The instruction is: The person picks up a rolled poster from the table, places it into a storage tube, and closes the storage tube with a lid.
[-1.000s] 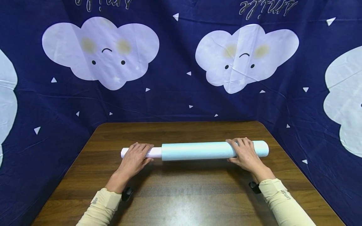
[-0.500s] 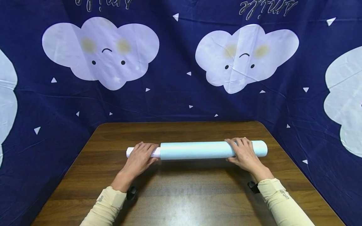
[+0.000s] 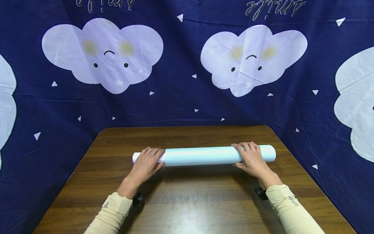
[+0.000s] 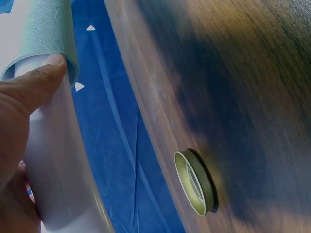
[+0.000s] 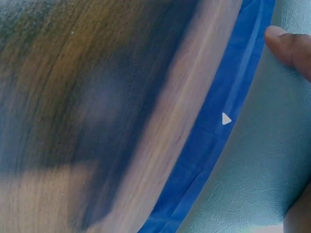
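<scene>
A long light-blue roll [image 3: 201, 155] lies across the brown wooden table [image 3: 187, 201], with a thinner white inner roll [image 3: 136, 157] sticking out of its left end. My left hand [image 3: 147, 162] grips the white inner roll right at the blue roll's left end. In the left wrist view its thumb [image 4: 34, 87] presses where the white roll [image 4: 58, 160] enters the blue sleeve [image 4: 46, 29]. My right hand [image 3: 250, 157] curls over the blue roll near its right end. The right wrist view shows a fingertip [image 5: 286, 46] on the textured blue surface [image 5: 252, 174].
A dark blue cloth with white clouds [image 3: 102, 53] hangs behind and around the table. The table's far edge [image 3: 187, 126] meets that cloth. A round brass-rimmed hole [image 4: 194, 182] shows in the table in the left wrist view.
My left hand has pushed the white inner roll to the right, so less of it sticks out of the blue roll. The right hand has held still.
</scene>
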Action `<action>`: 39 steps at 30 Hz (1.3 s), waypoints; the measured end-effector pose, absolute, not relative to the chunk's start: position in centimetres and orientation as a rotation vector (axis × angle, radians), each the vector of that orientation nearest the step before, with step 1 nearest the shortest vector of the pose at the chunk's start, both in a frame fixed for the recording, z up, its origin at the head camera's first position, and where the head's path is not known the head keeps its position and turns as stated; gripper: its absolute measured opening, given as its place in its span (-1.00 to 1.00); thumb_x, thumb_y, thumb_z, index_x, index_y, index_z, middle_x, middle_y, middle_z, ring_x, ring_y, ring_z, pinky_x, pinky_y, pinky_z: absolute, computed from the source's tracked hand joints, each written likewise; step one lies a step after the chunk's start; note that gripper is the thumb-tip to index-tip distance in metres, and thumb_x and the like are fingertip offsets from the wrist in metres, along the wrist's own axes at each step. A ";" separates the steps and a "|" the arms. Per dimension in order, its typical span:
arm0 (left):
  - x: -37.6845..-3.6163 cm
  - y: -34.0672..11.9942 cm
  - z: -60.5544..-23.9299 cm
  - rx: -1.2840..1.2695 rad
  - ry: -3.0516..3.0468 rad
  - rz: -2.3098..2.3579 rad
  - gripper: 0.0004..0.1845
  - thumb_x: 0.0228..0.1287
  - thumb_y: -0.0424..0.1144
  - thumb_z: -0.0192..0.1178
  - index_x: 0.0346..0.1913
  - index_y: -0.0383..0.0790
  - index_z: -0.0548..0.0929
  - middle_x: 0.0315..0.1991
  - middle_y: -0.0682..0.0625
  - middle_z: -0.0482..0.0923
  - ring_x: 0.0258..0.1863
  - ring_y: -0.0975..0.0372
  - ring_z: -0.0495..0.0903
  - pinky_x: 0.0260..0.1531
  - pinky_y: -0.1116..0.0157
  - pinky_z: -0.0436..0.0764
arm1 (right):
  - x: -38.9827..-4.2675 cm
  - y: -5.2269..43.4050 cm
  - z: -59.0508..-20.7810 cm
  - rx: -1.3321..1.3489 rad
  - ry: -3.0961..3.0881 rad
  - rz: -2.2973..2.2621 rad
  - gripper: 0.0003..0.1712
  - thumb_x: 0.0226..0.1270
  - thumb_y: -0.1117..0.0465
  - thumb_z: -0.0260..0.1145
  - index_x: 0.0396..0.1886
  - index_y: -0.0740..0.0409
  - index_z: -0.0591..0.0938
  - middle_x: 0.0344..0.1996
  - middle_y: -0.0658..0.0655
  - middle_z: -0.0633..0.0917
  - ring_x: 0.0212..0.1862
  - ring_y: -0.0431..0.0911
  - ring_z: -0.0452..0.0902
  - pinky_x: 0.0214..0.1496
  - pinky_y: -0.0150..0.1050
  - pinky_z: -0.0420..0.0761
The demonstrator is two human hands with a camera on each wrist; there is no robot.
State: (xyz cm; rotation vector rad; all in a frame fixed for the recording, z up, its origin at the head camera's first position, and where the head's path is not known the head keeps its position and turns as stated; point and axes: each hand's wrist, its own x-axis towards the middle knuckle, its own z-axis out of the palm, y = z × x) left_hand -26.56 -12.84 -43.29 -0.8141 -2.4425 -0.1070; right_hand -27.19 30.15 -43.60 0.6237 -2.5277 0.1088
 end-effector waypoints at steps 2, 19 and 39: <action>-26.5 -12.9 -43.3 -0.818 -2.443 -0.106 -0.46 0.09 -0.05 0.35 0.11 -0.18 0.51 -0.03 -0.06 0.63 -0.01 0.07 0.59 0.17 -0.01 0.45 | -27.2 30.1 -43.6 0.628 -2.524 0.112 -0.03 -0.32 -0.07 0.62 0.20 -0.01 0.42 -0.05 0.23 0.55 0.04 0.23 0.39 0.16 0.24 0.25; -26.3 -13.1 -43.1 -0.826 -2.447 -0.121 -0.42 0.05 0.02 0.36 0.11 -0.17 0.51 -0.02 -0.04 0.62 -0.02 0.08 0.59 0.17 -0.02 0.45 | -27.2 30.1 -43.6 0.629 -2.528 0.128 -0.04 -0.31 -0.07 0.62 0.20 -0.01 0.42 -0.04 0.24 0.55 0.06 0.25 0.39 0.18 0.25 0.25; -25.4 -15.8 -42.9 -0.759 -2.444 -0.171 -0.36 -0.06 0.03 0.41 0.09 -0.20 0.53 -0.02 -0.08 0.63 -0.01 0.02 0.59 0.15 -0.05 0.44 | -27.1 30.3 -43.8 0.612 -2.553 0.122 -0.03 -0.29 -0.08 0.61 0.22 -0.02 0.41 -0.04 0.24 0.55 0.04 0.24 0.38 0.18 0.23 0.23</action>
